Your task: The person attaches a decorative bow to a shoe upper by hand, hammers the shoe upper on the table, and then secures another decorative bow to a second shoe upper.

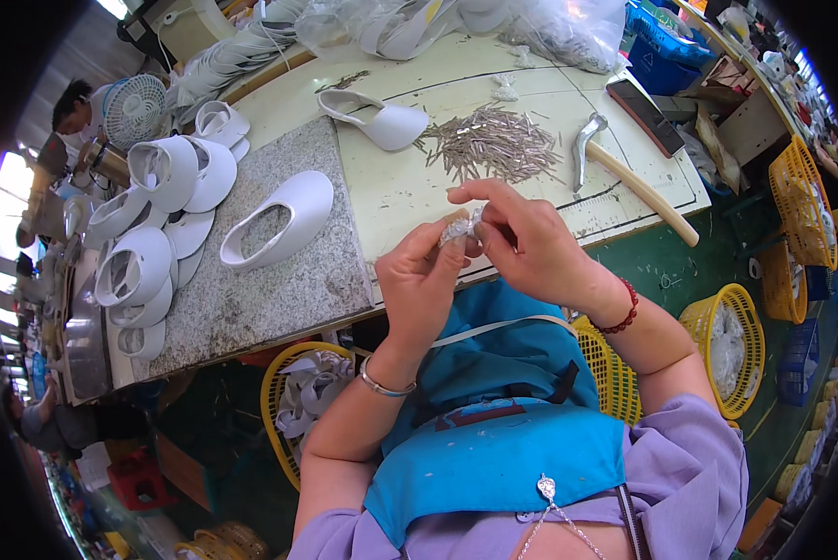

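Note:
Both my hands meet just off the front edge of the cream table (391, 205). My left hand (417, 280) pinches a small, clear, sparkling piece (456, 228), either crumpled plastic or an ornament; I cannot tell which. On its other side, the thumb and fingers of my right hand (540, 245) close on the same piece. A heap of thin, pale metallic strips (495, 145) lies just beyond my hands. White shoe uppers rest to the left: one upper (284, 219) on a speckled stone slab (316, 280), another upper (377, 119) farther back.
A hammer (634, 182) with a wooden handle overhangs the right edge, near a dark phone (645, 117). Stacked white uppers (148, 233) line the slab's left side. Plastic bags (568, 33) sit at the back. Yellow baskets (729, 350) stand below. Another person (76, 112) is at far left.

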The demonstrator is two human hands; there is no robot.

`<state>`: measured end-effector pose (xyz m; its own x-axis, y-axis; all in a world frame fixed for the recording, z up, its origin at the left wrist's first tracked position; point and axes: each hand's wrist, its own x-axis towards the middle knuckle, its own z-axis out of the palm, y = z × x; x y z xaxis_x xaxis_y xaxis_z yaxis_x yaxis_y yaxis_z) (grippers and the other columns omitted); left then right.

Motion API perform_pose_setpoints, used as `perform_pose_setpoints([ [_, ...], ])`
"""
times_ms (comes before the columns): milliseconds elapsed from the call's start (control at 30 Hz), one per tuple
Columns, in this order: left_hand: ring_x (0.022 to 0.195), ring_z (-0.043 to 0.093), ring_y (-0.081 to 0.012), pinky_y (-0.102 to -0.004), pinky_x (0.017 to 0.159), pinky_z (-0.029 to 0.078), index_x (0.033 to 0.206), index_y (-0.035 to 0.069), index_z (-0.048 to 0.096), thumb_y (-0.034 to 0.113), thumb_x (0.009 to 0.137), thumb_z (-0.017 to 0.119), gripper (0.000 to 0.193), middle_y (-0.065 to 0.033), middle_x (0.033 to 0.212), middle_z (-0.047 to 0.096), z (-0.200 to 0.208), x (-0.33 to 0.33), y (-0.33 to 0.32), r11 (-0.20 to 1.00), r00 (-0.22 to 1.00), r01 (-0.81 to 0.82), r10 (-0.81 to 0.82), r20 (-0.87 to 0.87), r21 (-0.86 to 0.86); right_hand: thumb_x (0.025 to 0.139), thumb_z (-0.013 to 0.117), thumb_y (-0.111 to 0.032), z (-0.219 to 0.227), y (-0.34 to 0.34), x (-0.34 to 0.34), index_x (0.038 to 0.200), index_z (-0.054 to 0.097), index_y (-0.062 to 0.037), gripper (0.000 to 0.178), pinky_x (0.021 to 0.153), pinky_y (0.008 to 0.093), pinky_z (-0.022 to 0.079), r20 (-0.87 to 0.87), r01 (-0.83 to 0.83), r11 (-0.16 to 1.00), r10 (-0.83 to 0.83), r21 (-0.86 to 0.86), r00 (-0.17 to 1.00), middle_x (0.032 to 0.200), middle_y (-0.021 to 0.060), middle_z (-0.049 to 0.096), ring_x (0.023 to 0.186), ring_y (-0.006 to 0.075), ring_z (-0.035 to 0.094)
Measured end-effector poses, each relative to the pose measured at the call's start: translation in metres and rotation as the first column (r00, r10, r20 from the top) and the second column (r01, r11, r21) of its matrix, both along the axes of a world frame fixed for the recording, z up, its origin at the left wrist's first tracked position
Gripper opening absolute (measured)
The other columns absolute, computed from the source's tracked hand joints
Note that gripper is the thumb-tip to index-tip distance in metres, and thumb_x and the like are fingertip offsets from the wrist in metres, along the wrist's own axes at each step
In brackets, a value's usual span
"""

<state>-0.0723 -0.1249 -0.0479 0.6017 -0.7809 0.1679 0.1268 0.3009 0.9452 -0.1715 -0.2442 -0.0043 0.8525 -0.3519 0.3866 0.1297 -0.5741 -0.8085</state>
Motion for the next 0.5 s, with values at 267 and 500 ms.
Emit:
perform_pose_setpoints([
  [267,0.079,0.063,-0.0105,-0.0235,0.069,0.054,0.111,-0.007,0.063,0.002,0.091,0.059,0.022,-0.0108,0.097,0.066,-0.004,-0.006,0.000,0.997,0.996,-0.059,0.063,0.067,-0.059,0.082,0.055,-0.003,0.001,0.002,-0.004,0.117,0.053,-0.0060,0.035,0.048,0.0336,0.039,-0.031,0.022,0.999,-0.023,-0.029,0.999,0.053,0.0080,0.049,0.047,0.0203,0.051],
  [500,0.077,0.067,-0.0174,-0.0282,0.071,0.057,0.108,-0.006,0.064,0.007,0.092,0.059,0.022,-0.0124,0.092,0.068,0.003,0.000,0.004,0.997,0.963,0.075,-0.075,-0.259,-0.010,0.083,0.060,-0.011,0.004,-0.001,-0.001,0.120,0.053,-0.0051,0.038,0.048,0.0288,0.033,-0.125,-0.041,0.993,0.054,0.110,0.991,0.055,0.0012,0.038,0.050,0.0109,0.039],
])
